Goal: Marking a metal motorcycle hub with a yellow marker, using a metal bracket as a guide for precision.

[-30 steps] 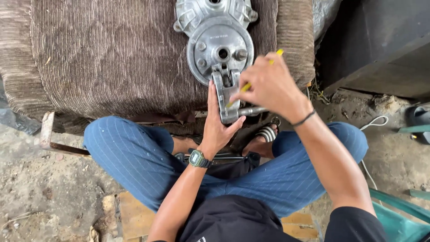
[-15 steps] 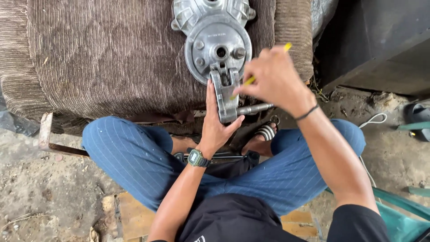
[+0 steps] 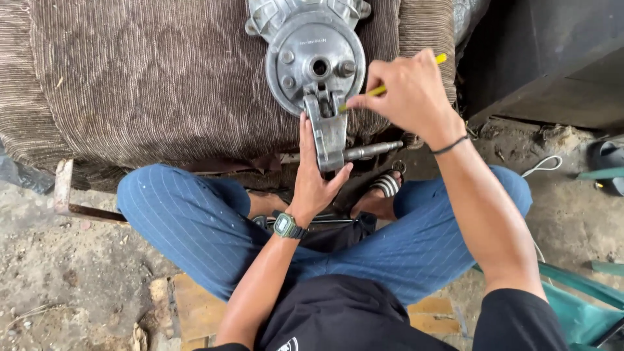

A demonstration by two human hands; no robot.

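Seen from above, a person sits cross-legged on dusty ground in blue pinstriped trousers, facing a brown ribbed cushion. At the far left, beyond the fingers, a rusty metal bar lies beside the cushion's edge. The left hand, with a green digital wristwatch on its wrist, reaches upward; its fingers are nearly straight along the left side of a grey metal arm, and the thumb presses the arm's lower right end, so the hand cradles the arm loosely rather than closing round it. Above the fingertips, the arm joins a round grey cast-metal housing resting on the cushion. A short steel shaft sticks out rightward from the arm's lower end, just beside the thumb. To the right, the right hand, a thin black band at its wrist, pinches a yellow pencil-like tool with fingers closed tightly; the tip touches the arm's top. A striped sandal shows below the shaft.
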